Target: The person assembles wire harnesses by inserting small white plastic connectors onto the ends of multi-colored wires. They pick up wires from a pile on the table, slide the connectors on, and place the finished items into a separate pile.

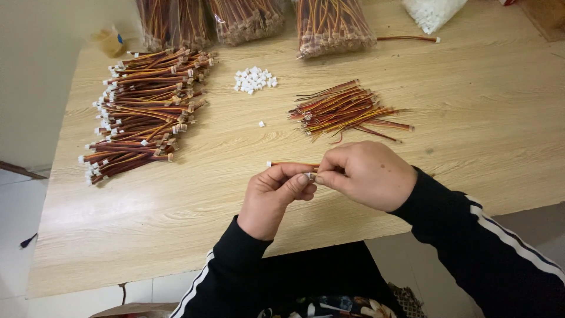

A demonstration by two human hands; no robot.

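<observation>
Left hand (275, 197) and right hand (366, 175) pinch one thin wire lead (292, 164) just above the surface (235, 194); the lead looks light and limp, best gripped near its end. Beyond: loose white connectors (254, 79), unfinished wires (347, 112), finished stack (144, 106). Nothing obstructs.

Left hand (275, 197) and right hand (366, 175) pinch a short wire lead (292, 164).

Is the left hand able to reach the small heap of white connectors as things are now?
Probably yes: bare table lies between the left hand and the white connectors, but its fingers pinch a wire piece together with the right hand.
</observation>
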